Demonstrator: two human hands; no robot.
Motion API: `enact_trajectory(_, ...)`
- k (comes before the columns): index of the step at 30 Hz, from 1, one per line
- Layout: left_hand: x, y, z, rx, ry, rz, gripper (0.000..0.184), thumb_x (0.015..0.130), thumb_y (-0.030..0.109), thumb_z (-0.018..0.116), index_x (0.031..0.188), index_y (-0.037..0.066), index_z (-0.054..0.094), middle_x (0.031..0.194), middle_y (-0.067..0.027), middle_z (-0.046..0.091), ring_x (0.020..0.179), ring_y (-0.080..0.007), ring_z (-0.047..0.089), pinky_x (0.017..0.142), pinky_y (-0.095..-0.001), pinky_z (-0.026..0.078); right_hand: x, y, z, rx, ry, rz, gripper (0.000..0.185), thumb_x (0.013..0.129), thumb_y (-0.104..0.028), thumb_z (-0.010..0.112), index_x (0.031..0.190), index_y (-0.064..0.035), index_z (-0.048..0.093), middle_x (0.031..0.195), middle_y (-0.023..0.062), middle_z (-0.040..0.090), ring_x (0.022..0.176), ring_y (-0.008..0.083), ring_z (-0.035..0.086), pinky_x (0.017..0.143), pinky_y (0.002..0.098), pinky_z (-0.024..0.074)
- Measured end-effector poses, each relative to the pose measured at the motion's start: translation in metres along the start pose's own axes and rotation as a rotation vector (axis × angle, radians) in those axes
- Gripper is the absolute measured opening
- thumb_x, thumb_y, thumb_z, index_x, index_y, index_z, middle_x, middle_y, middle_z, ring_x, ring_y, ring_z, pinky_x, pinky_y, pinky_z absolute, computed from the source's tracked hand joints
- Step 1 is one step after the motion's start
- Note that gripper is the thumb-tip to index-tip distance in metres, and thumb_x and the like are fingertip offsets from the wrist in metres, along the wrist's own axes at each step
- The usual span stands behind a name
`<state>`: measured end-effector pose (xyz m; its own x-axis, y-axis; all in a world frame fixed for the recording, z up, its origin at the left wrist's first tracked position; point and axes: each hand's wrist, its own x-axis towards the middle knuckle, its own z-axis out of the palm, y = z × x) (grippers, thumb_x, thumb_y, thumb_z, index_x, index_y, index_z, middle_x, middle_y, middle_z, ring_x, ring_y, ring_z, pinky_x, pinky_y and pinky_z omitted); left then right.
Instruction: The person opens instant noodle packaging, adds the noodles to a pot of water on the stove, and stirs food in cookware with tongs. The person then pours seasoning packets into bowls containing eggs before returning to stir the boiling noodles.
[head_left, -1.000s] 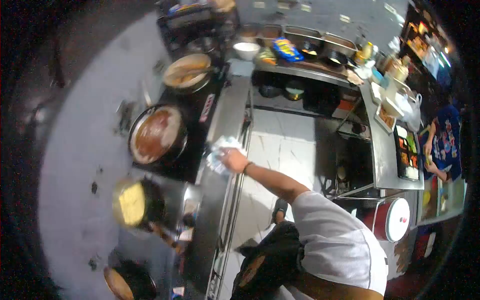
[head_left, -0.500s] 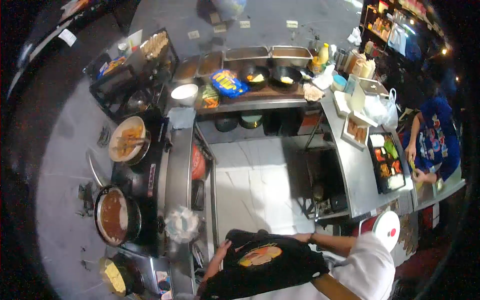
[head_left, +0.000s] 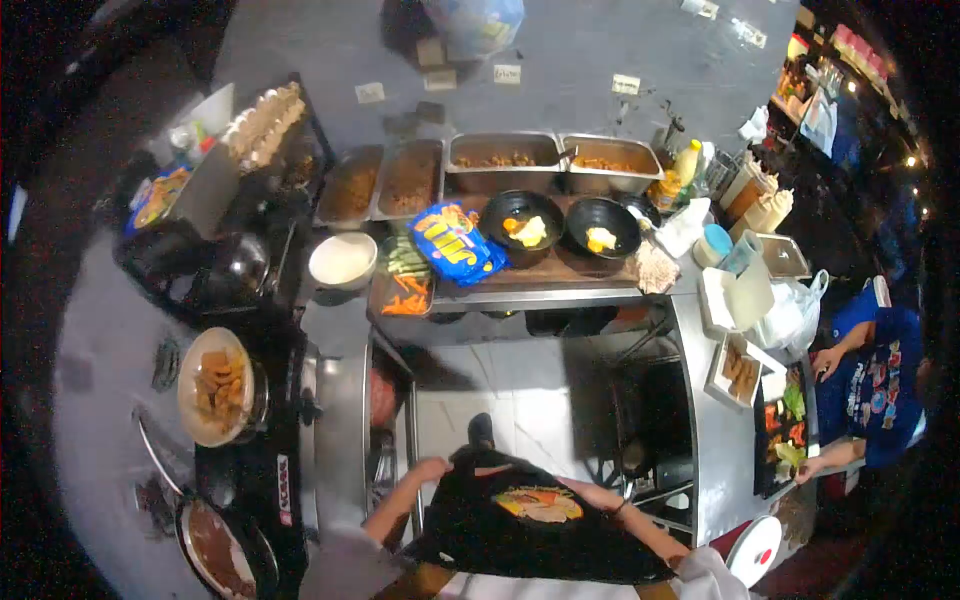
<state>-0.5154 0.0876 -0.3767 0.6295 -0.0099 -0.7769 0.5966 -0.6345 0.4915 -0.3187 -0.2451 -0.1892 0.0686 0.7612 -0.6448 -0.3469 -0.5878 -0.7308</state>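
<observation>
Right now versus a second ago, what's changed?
The right hand let go of the cloth, now unseen, and drew back to the apron; the left hand came into view at its other edge. A co-worker's hand now reaches the tray. Blue bag and black bowls stayed put.

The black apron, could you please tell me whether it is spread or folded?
Spread: the apron reaches between left hand and right hand, its print showing.

Four metal trays (head_left: 505,181) and two large black bowls (head_left: 499,217) can be counted at upper centre. One pan (head_left: 260,553) is seen at lower left, one round lid (head_left: 752,553) at lower right, two of the wearer's hands (head_left: 432,470) at lower centre.
</observation>
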Motion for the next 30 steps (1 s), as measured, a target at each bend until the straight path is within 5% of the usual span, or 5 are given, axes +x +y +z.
enact_trajectory(5, 0.001, 0.118, -0.189, -0.165, 0.845, 0.024, 0.030, 0.082, 0.028, 0.054, 0.104, 0.007, 0.053, 0.095, -0.0202, 0.061, 0.089, -0.0384, 0.058, 0.075, -0.0449, 0.047, 0.038, -0.115, -0.040, -0.266, -0.098, 0.034, 0.066, 0.092, -0.049, 0.035, 0.137, -0.0015, 0.025, 0.142, 0.0119, 0.028, 0.129, 0.0218, 0.028, 0.106, 0.0307, 0.0211)
enact_trajectory(9, 0.020, 0.165, -0.321, -0.419, 1.449, 0.161, 0.059, 0.076, 0.032, 0.067, 0.120, 0.001, 0.044, 0.097, -0.0162, 0.061, 0.082, -0.0292, 0.060, 0.075, -0.0390, 0.046, 0.053, -0.194, -0.085, 0.098, -0.044, -0.114, 0.047, 0.091, -0.030, 0.051, 0.128, -0.0030, 0.042, 0.111, 0.0120, 0.060, 0.103, 0.0176, 0.055, 0.090, 0.0292, 0.0418)
enact_trajectory(14, 0.074, 0.145, -0.398, -0.546, 1.299, -0.132, 0.060, 0.072, 0.019, 0.072, 0.120, -0.002, 0.044, 0.080, -0.0126, 0.065, 0.079, -0.0253, 0.062, 0.073, -0.0341, 0.048, 0.129, -0.231, -0.142, -0.264, 0.456, -0.429, 0.022, 0.086, -0.018, 0.057, 0.100, -0.0016, 0.060, 0.087, 0.0078, 0.065, 0.076, 0.0138, 0.061, 0.073, 0.0266, 0.0467)
enact_trajectory(21, 0.025, 0.191, -0.377, -1.173, 1.311, 0.445, 0.024, 0.077, 0.003, 0.065, 0.099, -0.002, 0.057, 0.095, -0.0085, 0.063, 0.085, -0.0138, 0.059, 0.077, -0.0273, 0.047, 0.139, -0.383, -0.179, -0.601, 0.424, -1.068, 0.016, 0.079, -0.003, 0.058, 0.094, -0.0023, 0.061, 0.088, 0.0121, 0.063, 0.083, 0.0263, 0.061, 0.076, 0.0326, 0.0476)
enact_trajectory(30, -0.028, 0.235, -0.328, -0.744, 1.499, 0.211, 0.016, 0.071, -0.002, 0.064, 0.087, 0.001, 0.063, 0.091, -0.0108, 0.064, 0.086, -0.0211, 0.061, 0.076, -0.0314, 0.048, 0.164, -0.470, -0.200, -0.884, -0.021, -1.199, 0.034, 0.073, 0.004, 0.055, 0.105, -0.0054, 0.059, 0.105, 0.0127, 0.060, 0.097, 0.0292, 0.057, 0.085, 0.0362, 0.0461)
